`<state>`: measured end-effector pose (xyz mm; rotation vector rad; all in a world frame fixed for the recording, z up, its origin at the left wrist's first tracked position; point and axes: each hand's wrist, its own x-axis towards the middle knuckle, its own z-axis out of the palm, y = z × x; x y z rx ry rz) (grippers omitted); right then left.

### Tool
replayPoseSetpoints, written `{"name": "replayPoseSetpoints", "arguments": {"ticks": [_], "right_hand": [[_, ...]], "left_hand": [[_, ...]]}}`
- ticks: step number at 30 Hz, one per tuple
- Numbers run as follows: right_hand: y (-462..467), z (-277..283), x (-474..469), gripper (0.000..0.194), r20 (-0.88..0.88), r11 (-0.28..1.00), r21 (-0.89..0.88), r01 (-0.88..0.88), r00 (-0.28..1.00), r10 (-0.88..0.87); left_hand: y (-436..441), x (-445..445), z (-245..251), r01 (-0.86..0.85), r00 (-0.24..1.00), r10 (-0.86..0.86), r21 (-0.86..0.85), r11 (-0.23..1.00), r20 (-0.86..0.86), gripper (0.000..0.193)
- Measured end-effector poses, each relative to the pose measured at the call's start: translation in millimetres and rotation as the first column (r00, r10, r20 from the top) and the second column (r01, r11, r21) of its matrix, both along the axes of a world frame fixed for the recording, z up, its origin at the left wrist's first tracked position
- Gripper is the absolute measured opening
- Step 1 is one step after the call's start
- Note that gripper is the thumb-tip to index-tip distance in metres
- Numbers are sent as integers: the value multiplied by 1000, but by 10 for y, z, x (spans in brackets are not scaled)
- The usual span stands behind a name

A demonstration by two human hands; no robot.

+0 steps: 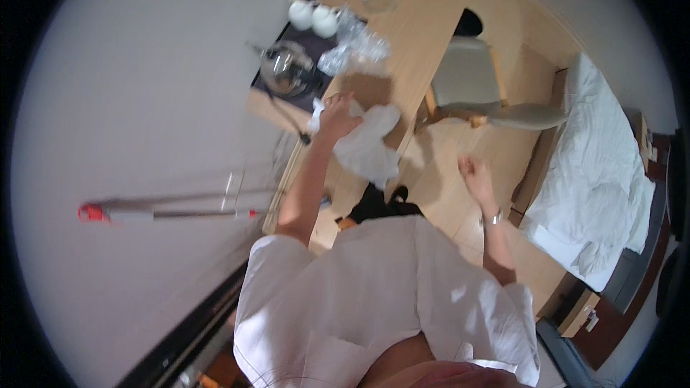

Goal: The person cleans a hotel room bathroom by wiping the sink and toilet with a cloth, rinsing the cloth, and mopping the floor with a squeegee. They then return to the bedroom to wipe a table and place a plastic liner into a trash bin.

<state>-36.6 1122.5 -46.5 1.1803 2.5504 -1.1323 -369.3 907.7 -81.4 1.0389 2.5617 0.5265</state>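
My left hand point(339, 118) reaches over the near end of a wooden desk point(415, 16) and grips a thin, whitish plastic bag point(366, 148). The bag spreads out on both sides of the hand, and its lower end hangs past the desk toward my legs. Over the floor to the right is my right hand point(474, 172), with fingers bent and blurred and no object visible in it. A glass kettle point(288, 70) stands on a dark tray point(323, 43) just beyond my left hand. Crumpled clear plastic point(356, 46) lies beside the kettle.
Two white cups point(312, 17) sit at the tray's far side. A black cord point(288, 116) runs by the wall. A grey padded chair point(469, 75) stands right of the desk, near a bed point(593, 188) with white bedding. A red-ended rod point(167, 215) shows against the wall.
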Motion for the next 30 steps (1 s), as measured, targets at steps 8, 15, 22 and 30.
{"name": "replayPoseSetpoints", "arguments": {"ticks": [8, 15, 22, 30], "right_hand": [[-501, -852, 2086, 15, 208, 890, -72, 450, 880, -428], [-880, -331, 1743, 21, 136, 551, -523, 650, 702, -699], [431, 531, 349, 40, -471, 492, -864, -109, 523, -710], [1923, 582, 2251, 39, -262, 388, -793, 470, 311, -914]], "left_hand": [[1022, -650, -388, 162, 926, -140, 33, 986, -350, 66], [1289, -420, -252, -62, 955, 174, 410, 910, -242, 19], [1888, 1937, 997, 722, 652, -679, 549, 421, -336, 13], [700, 1178, -221, -732, 605, 662, 18, 681, -442, 74]]}}
